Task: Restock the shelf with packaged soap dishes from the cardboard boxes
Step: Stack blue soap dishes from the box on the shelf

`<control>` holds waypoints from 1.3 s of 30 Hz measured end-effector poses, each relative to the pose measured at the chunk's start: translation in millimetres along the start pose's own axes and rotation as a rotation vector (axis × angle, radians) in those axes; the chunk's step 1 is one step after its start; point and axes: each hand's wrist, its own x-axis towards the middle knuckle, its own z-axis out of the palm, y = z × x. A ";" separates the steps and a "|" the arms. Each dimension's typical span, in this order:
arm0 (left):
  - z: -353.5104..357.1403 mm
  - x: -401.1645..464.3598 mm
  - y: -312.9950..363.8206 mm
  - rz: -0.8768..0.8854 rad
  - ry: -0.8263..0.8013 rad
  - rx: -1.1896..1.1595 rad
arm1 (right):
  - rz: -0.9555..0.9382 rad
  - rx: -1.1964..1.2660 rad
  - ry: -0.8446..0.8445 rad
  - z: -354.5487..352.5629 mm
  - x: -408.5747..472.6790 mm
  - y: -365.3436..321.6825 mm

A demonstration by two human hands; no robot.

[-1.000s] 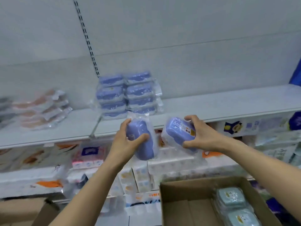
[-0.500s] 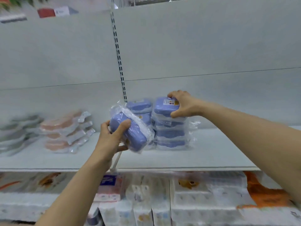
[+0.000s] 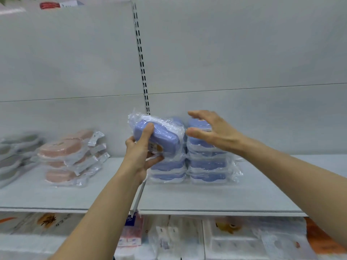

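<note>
**Q:** What lies nearest the camera?

**A:** My two bare forearms, reaching up from the bottom edge. Beneath them runs a lower shelf (image 3: pixel 187 239) stocked with white and orange wrapped packs, too blurred to read.

**Q:** What does the left hand do?

**A:** My left hand (image 3: pixel 139 156) grips a blue soap dish (image 3: pixel 158 136) sealed in a clear bag. The thumb lies across its upper face and the fingers curl round underneath. The dish is tilted, its far end raised, and it is held in the air just in front of the left blue stack (image 3: pixel 169 167), above the white shelf (image 3: pixel 206 196).

**Q:** And the right hand?

**A:** My right hand (image 3: pixel 216 131) holds nothing. Its fingers are spread and nearly straight, the thumb apart from them, and it sits at the top dish (image 3: pixel 199 123) of the right blue stack (image 3: pixel 208 166). Whether the palm touches that wrapper I cannot tell.

**Q:** How are the stacks arranged?

**A:** The two blue stacks stand side by side, touching, toward the back of the white shelf, each several bagged dishes high.

**Q:** What lies farther off?

**A:** To the left, well apart, is a loose pile of pink dishes (image 3: pixel 69 156) in clear bags, and beyond it, at the frame edge, a pile of grey dishes (image 3: pixel 16 152), blurred. Behind everything stands the pale back panel (image 3: pixel 244 62), with a slotted upright strip (image 3: pixel 141 61) running down to the blue stacks.
</note>
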 end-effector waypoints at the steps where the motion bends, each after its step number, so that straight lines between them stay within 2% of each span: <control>1: 4.6 1.1 2.4 -0.002 -0.001 -0.009 | -0.017 0.092 -0.032 8.1 -2.5 -15.9; 3: 9.3 2.9 6.8 -0.011 -0.046 -0.030 | -0.060 0.132 -0.066 23.9 -0.2 -36.1; 6: 7.2 4.5 10.2 0.044 -0.078 0.067 | -0.043 0.276 0.048 31.0 16.5 -47.3; 7: 2.7 6.2 8.7 0.155 -0.022 0.230 | 0.017 0.360 0.089 29.3 24.3 -47.8; 8: -3.0 6.9 7.6 0.343 0.049 0.480 | 0.089 0.435 0.112 26.5 31.7 -48.0; 10: -13.7 11.4 8.2 0.831 0.134 0.973 | 0.217 0.566 0.072 22.9 44.7 -43.8; 11: -16.1 16.2 10.4 1.023 0.108 1.131 | 0.253 0.614 0.017 22.1 48.1 -42.5; 12: -17.1 21.9 13.3 1.131 0.061 1.229 | 0.270 0.646 -0.050 21.7 50.0 -41.8; 13: -17.0 28.4 16.4 1.160 0.006 1.262 | 0.272 0.666 -0.100 22.3 50.9 -40.7; 15: -13.9 37.3 24.2 1.086 -0.072 1.233 | 0.260 0.674 -0.112 21.6 49.9 -37.9; 17: -10.9 45.8 32.4 0.991 -0.089 1.196 | 0.251 0.547 -0.021 14.3 44.4 -28.4; 19: -8.2 58.2 39.8 0.883 -0.111 1.247 | 0.201 0.174 0.065 3.6 32.7 -7.6; 20: -6.2 64.9 42.0 0.826 -0.142 1.312 | 0.175 -0.053 0.057 -1.4 25.1 4.6; 22: -1.4 79.0 41.0 0.730 -0.218 1.442 | 0.133 -0.422 -0.036 -8.1 8.7 24.1; 23: 1.0 85.3 38.2 0.693 -0.260 1.473 | 0.129 -0.521 -0.092 -8.2 3.2 32.2; 25: 5.7 96.5 31.3 0.645 -0.349 1.472 | 0.123 -0.570 -0.129 -4.3 -1.6 43.5; 27: 9.7 104.7 26.5 0.656 -0.391 1.425 | 0.104 -0.554 -0.083 -0.3 -0.7 50.5; 31: 9.3 112.9 19.5 0.697 -0.403 1.325 | 0.108 -0.494 -0.012 5.2 4.3 54.8; 36: 0.8 114.4 14.1 0.626 -0.421 1.382 | 0.076 -0.584 -0.016 10.0 3.6 56.1; 39: 1.1 110.6 12.1 0.654 -0.394 1.424 | 0.083 -0.605 -0.020 10.5 3.0 54.0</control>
